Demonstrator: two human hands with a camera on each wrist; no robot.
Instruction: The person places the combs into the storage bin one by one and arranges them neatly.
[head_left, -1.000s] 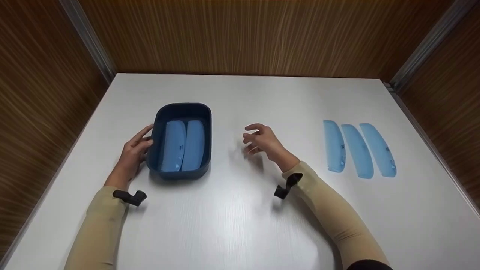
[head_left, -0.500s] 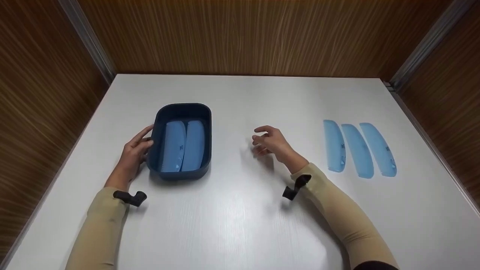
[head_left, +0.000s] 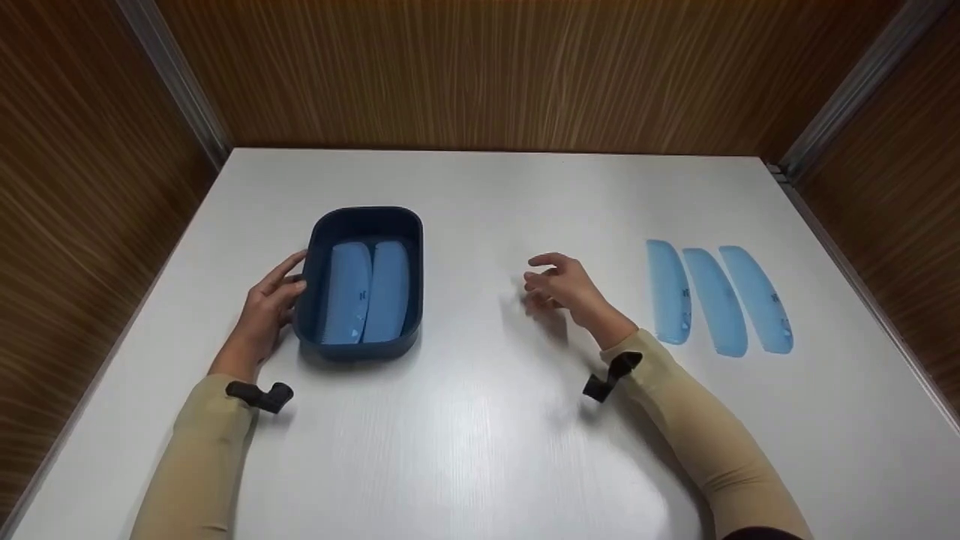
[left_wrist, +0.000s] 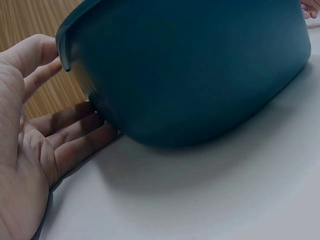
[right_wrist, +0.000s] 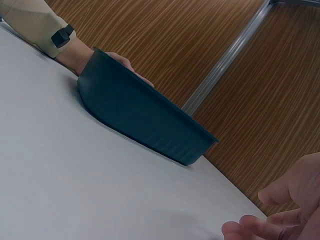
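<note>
**Combs could slip or miss the tub**

Wood walls stand round a white worktop (head_left: pixel 480 420). A dark blue tub (head_left: pixel 365 281) sits toward the left edge, and two light blue combs (head_left: pixel 365 292) lie flat inside it, side by side. The left hand (head_left: pixel 264 311) rests against the tub's left wall with its fingers (left_wrist: pixel 75 135) straight and loose, not curled round anything. The right hand (head_left: pixel 570 292) hovers over the middle of the worktop, between the tub and three more light blue combs (head_left: pixel 716 296) that lie in a row near the right edge. Its fingers (right_wrist: pixel 260 225) are loosely bent and hold nothing.

What could go wrong, I think:

- The three combs lie very close together, maybe touching. Fingers going for one could bump the next and push the row crooked.
- They are thin and flat on the worktop, so they may be hard to lift and could slide away toward the right edge.
- The tub already looks nearly full across. Another comb may land on the rim and tip out.
- The left hand only leans on the tub, so a hard push could make it slide.
</note>
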